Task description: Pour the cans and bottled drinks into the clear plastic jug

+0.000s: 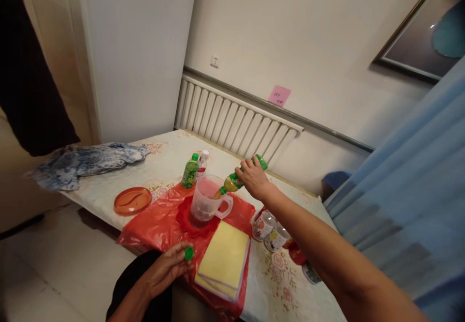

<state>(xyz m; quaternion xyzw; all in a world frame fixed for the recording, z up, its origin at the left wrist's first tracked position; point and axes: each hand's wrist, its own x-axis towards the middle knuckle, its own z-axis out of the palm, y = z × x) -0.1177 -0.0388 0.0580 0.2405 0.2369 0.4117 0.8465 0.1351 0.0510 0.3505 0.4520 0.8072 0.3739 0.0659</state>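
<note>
Tipped over on its side, a green bottle (233, 181) is gripped by my right hand (253, 176), its mouth at the rim of a clear plastic pitcher (203, 206). Yellowish liquid shows inside the bottle. The pitcher, handle to the right, stands on a red scalloped dish (185, 220). My left hand (169, 266) pinches a green bottle cap (189, 253) near the table's front edge. Just right of it lies a stack of yellow cloths or paper (223, 259). Behind the pitcher stand another green bottle (189, 173) and a clear bottle with a white cap (203, 162).
A red plastic sheet (145, 227) lies under the pitcher. An orange-red round lid (132, 201) and a crumpled blue-white cloth (98, 162) are at left. Several jars (264, 225) and cans stand under my right forearm. A radiator (232, 118) and a blue curtain (399, 191) border the table.
</note>
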